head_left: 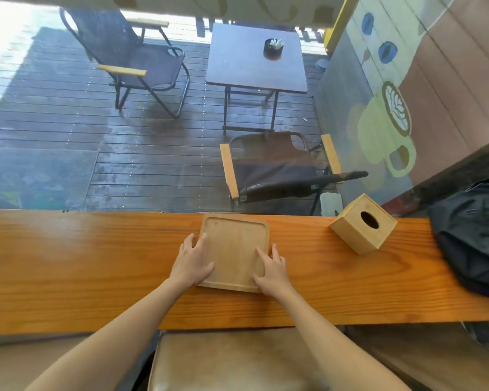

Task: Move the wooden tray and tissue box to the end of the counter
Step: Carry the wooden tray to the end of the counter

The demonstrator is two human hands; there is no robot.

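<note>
A square wooden tray [233,246] lies flat on the long wooden counter [96,263], near the middle. My left hand [192,261] rests on the tray's left edge, thumb on the rim and fingers spread outside it. My right hand [271,268] holds the tray's right edge near the front corner, with fingers over the rim. A wooden cube tissue box [363,224] with a round hole on top stands to the right, turned at an angle, apart from the tray.
A black bag [474,235] lies at the counter's right end, just past the tissue box. A glass pane runs along the counter's far edge; chairs and a table stand outside. A padded stool [232,359] is below me.
</note>
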